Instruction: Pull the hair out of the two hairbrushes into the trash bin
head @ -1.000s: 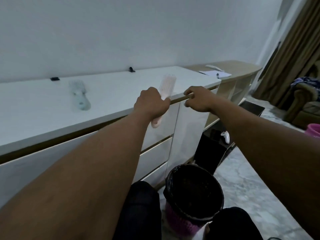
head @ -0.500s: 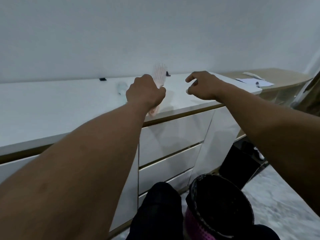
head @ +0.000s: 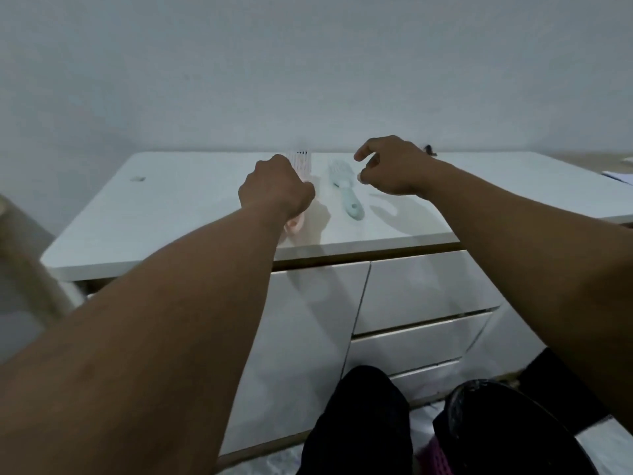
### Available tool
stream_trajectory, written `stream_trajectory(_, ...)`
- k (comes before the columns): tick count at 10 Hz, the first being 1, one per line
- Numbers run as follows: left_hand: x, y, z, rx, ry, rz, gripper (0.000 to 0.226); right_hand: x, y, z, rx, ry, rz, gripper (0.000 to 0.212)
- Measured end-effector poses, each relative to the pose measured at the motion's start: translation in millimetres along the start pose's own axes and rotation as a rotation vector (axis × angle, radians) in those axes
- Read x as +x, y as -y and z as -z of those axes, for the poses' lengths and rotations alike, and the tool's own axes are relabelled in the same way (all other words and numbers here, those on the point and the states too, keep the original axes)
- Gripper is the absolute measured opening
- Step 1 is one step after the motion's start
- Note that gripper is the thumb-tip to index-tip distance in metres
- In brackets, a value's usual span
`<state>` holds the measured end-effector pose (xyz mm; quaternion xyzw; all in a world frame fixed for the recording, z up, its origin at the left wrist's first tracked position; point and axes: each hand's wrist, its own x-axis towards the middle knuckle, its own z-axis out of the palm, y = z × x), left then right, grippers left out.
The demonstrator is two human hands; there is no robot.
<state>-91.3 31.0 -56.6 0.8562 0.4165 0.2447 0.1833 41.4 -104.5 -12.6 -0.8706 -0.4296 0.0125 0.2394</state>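
Head view: left hand (head: 276,188) gripping pink hairbrush (head: 298,161)

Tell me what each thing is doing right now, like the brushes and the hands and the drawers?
Pink brush: gripped in the left hand, bristle end poking up past the knuckles.
Blue brush: lying flat on the white cabinet top, nobody touching it.
Right hand: empty, fingers loosely curled, above the cabinet top beside the blue brush.
Drawers: all closed.
Bin: open on top, on the floor by the knees.
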Motion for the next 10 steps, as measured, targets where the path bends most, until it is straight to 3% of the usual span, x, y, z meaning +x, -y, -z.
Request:
stream_trajectory(5,43,7,-26,0.066,0.055,0.032,0.017,50,-13,-26,0.007,-0.041,-0.007,0.037)
stream_trajectory(9,40,-4,-22,0.072,0.029,0.057,0.029,48,-15,-12,0.020,-0.011,-0.018,0.039)
stream_trajectory(10,34,-18,-17,0.075,-0.047,0.045,0.047,34,-13,1,-0.005,-0.023,-0.022,0.040)
